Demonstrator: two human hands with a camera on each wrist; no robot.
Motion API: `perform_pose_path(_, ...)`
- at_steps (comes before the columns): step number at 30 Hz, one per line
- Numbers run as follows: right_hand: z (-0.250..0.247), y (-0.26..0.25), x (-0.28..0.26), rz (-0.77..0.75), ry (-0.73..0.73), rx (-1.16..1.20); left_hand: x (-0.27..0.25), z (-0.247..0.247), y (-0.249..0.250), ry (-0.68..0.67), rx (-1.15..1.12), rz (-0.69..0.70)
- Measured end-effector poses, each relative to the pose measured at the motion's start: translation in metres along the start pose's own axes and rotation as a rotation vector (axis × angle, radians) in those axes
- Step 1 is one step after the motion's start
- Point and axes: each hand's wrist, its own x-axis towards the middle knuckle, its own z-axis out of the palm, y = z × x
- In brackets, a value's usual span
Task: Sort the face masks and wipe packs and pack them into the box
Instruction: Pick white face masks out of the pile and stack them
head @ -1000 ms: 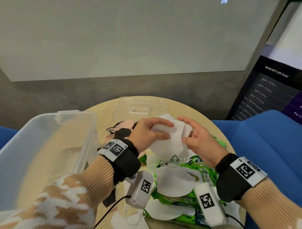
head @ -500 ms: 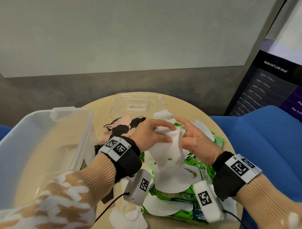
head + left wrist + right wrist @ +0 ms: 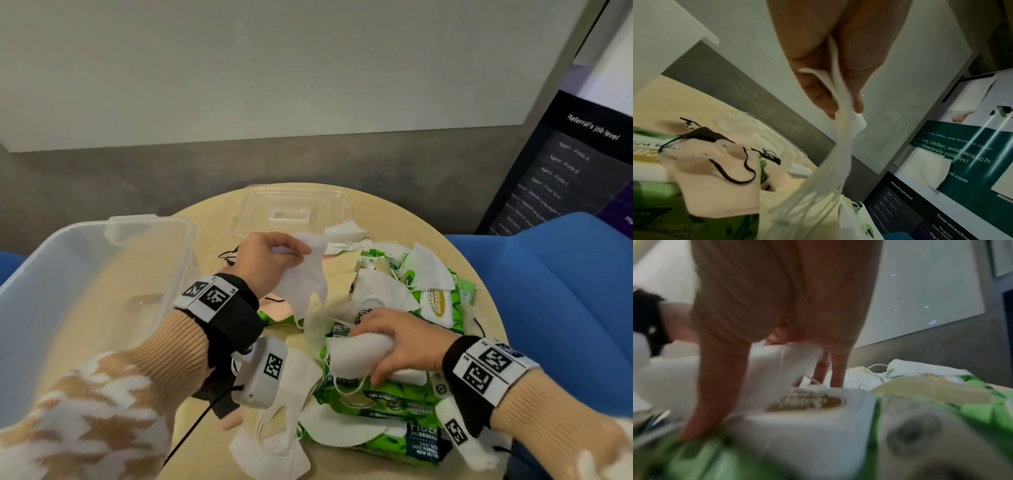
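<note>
The clear box (image 3: 102, 274) stands at the table's left. Beside it the left hand (image 3: 263, 263) pinches a white mask (image 3: 305, 277) between thumb and fingertips, lifted (its lower edge dangling). Further right, the right hand (image 3: 400, 346) curls round another folded white mask (image 3: 356, 346) atop the green wipe packs (image 3: 376, 397).
</note>
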Motion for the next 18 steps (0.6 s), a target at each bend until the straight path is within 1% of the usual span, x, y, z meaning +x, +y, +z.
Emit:
perform_pose_path(2, -0.006, 0.002, 0.002, -0.001, 0.118, 0.09, 0.001, 0.0, -0.001, 0.024, -0.011, -0.007)
perform_pose_path(5, -0.018, 0.008, 0.007, 0.003, 0.309, 0.179, 0.002, 0.0, 0.001, 0.059, -0.027, 0.016)
perform_pose_path(7, -0.027, 0.014, 0.013, 0.049, 0.422, 0.168, 0.002, 0.0, 0.003, 0.068, -0.039, 0.03)
perform_pose_path(8, -0.031, 0.017, 0.017, 0.086, 0.452, 0.144, 0.002, 0.0, 0.003, 0.067, -0.043, 0.032)
perform_pose_path(10, -0.035, 0.025, 0.026, 0.183, 0.447, 0.105, 0.003, 0.0, 0.003, 0.058, -0.06, 0.027)
perform_pose_path(13, -0.035, 0.031, 0.039, 0.324, 0.355, 0.09, 0.002, 0.0, 0.002, 0.031, -0.082, -0.002)
perform_pose_path(15, -0.031, 0.029, 0.045, 0.351, 0.298, 0.101, 0.001, -0.002, 0.001, 0.005, -0.081, -0.007)
perform_pose_path(18, -0.028, 0.027, 0.054, 0.387, 0.291, 0.123, 0.002, -0.006, -0.001, -0.025, -0.058, -0.012)
